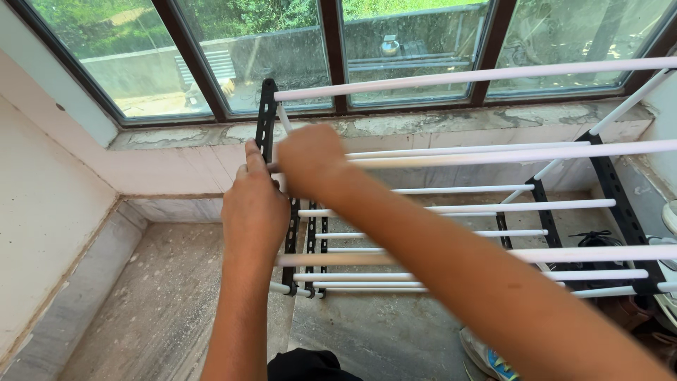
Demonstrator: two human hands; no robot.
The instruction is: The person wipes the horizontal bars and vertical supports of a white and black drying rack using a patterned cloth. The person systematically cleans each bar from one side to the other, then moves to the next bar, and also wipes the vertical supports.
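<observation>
Right now we have both arms stretched forward over a rack of white round tubes (451,207) joined by black perforated plastic side pieces, which stands on the dusty grey concrete floor (162,303) below the window sill.

Our left hand (254,204) is held upright, thumb pointing up, with its fingers wrapped round the black perforated upright strip (266,116) at the rack's left end, just where a tube meets it. Our right hand (310,161) crosses in from the right with the forearm running diagonally up the picture; it is clenched over the left end of 1 white tube (465,156), right beside the left hand, the 2 hands touching or nearly so.

We count about 10 white tubes running left to right, smooth and glossy, the topmost one highest and nearest the window. At least 4 black strips show, each punched with a row of holes: 1 on the left in our grip, 2 short ones lower down, and others on the right.

A window with dark brown frames (331,56) runs along the top. 1 shoe with blue trim (490,360) lies near the bottom edge.
</observation>
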